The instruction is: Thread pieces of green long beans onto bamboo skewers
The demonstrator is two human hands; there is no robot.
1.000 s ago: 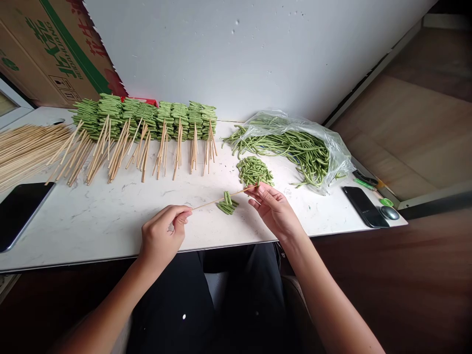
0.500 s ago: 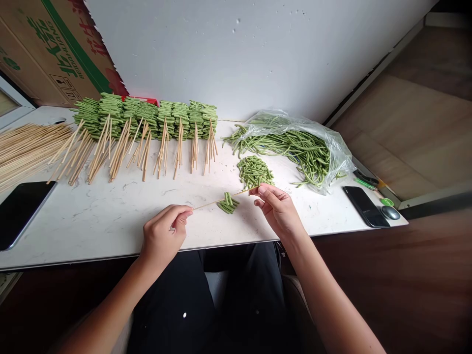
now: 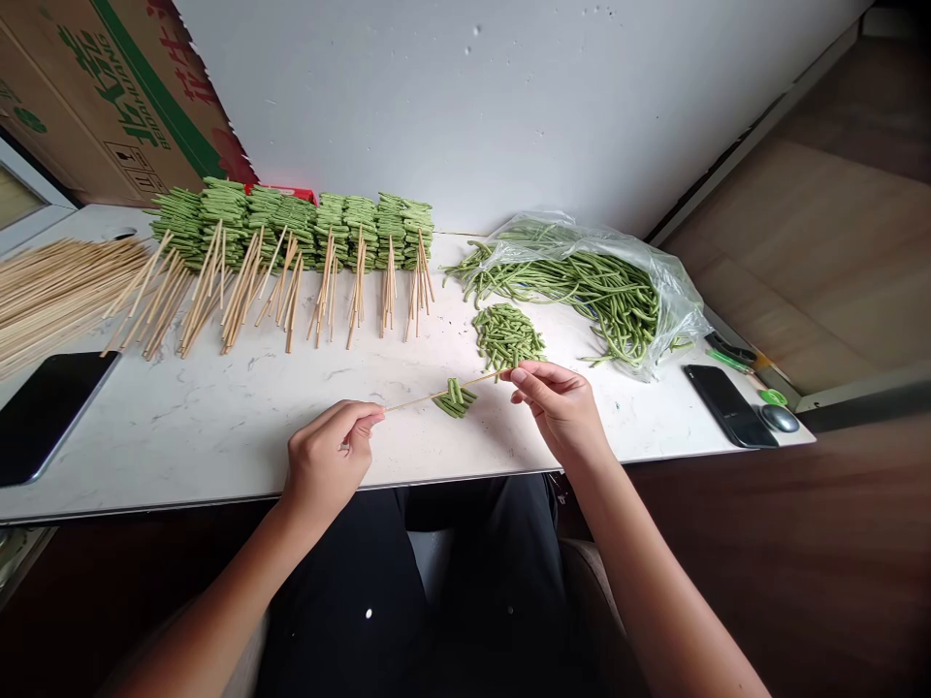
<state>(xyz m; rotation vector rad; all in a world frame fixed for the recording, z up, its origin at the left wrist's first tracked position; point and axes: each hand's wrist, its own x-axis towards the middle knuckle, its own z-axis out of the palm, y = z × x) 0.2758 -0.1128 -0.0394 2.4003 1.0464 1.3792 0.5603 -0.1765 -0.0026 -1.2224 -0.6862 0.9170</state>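
Observation:
My left hand [image 3: 329, 463] pinches the near end of a thin bamboo skewer [image 3: 416, 398] above the white table [image 3: 218, 436]. A few short green bean pieces [image 3: 453, 397] are threaded on the skewer's middle. My right hand [image 3: 559, 407] is closed at the skewer's far tip, its fingers pinched together there; what they hold is too small to make out. Just beyond my right hand lies a small heap of cut bean pieces [image 3: 507, 335].
Finished bean skewers [image 3: 305, 242] lie in a row at the back. Bare skewers [image 3: 58, 291] are piled at the left beside a dark tablet [image 3: 44, 412]. A plastic bag of long beans [image 3: 589, 286], a phone [image 3: 729, 405] and a cardboard box [image 3: 109, 97] are also here.
My right hand has closed in on the skewer's far tip, its fingers curling together. My left hand and the threaded pieces have hardly moved.

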